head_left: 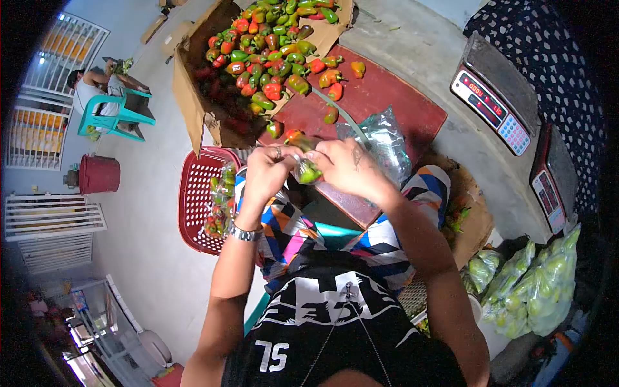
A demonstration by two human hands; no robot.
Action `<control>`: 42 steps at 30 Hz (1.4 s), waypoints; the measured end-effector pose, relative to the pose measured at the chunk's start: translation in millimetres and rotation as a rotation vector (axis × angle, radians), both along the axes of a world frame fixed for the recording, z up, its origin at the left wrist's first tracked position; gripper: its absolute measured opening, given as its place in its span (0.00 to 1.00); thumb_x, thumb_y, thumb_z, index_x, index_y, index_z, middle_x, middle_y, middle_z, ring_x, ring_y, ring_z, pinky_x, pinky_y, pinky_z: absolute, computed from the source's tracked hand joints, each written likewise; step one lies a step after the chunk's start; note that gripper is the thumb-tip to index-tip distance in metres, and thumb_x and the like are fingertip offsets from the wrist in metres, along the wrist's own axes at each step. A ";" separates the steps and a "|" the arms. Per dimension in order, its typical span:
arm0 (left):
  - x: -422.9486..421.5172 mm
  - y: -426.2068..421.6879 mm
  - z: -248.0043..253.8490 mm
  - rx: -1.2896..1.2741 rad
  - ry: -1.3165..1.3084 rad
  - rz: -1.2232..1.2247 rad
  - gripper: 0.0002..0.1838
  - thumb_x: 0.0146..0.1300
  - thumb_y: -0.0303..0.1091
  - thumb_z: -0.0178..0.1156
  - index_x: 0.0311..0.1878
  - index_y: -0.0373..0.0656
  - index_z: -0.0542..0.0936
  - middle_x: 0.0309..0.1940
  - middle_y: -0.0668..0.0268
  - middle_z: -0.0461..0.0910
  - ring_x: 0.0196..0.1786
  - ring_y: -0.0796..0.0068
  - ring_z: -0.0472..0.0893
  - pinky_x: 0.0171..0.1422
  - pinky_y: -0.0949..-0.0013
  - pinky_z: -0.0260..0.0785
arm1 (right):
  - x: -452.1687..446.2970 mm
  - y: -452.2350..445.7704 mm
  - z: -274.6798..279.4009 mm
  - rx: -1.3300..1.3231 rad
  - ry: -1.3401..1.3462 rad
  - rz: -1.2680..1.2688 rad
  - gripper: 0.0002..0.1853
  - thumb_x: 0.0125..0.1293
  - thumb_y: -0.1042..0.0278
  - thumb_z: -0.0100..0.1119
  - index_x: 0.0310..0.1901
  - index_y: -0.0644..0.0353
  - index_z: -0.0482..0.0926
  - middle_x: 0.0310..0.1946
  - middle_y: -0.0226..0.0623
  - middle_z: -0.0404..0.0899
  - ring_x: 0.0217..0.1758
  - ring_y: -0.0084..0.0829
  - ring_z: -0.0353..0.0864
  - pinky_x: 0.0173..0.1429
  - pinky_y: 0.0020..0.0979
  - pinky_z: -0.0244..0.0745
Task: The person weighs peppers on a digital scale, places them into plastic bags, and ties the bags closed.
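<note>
My left hand (267,171) and my right hand (345,164) meet over my lap, their fingers closed on a small clear plastic bag (308,173) with green peppers inside. A ring and a wristwatch show on the left side. Just beyond my fingers a red and green pepper (295,137) lies by the edge of the dark red table (387,90). Loose peppers (277,58) in red, green and orange fill an open cardboard box (187,84) and spill onto the table. Empty-looking clear plastic bags (385,145) lie right of my right hand.
A red basket (193,193) with bagged peppers (222,200) stands at my left. Two digital scales (493,97) are at the right, and large bags of green produce (541,284) sit lower right. Another person (97,87) sits on a teal chair (119,116) far left.
</note>
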State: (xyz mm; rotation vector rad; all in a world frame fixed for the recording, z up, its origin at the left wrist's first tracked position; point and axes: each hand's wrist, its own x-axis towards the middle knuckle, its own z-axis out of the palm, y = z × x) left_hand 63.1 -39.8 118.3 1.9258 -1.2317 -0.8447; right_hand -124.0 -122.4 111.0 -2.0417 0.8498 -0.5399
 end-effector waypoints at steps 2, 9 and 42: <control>-12.6 -2.8 -1.6 -0.083 -0.072 0.109 0.08 0.65 0.28 0.66 0.44 0.37 0.90 0.38 0.57 0.90 0.40 0.73 0.88 0.46 0.70 0.78 | 8.8 14.4 -3.1 0.181 -0.082 -0.063 0.19 0.75 0.57 0.53 0.35 0.65 0.84 0.31 0.58 0.84 0.36 0.58 0.86 0.43 0.54 0.79; -53.1 -24.5 1.9 0.032 0.466 0.240 0.08 0.71 0.31 0.66 0.46 0.37 0.89 0.30 0.68 0.86 0.17 0.86 0.71 0.20 0.74 0.63 | 33.3 81.1 -50.3 0.925 -0.987 -0.386 0.16 0.83 0.58 0.48 0.44 0.62 0.77 0.29 0.31 0.77 0.30 0.18 0.78 0.32 0.26 0.75; -54.0 -58.0 43.7 -0.220 0.867 -0.781 0.06 0.64 0.28 0.70 0.40 0.35 0.90 0.47 0.53 0.88 0.51 0.67 0.85 0.60 0.63 0.76 | -30.0 58.0 -18.4 1.392 -1.470 0.502 0.15 0.80 0.53 0.51 0.39 0.55 0.73 0.29 0.28 0.74 0.30 0.27 0.75 0.39 0.27 0.74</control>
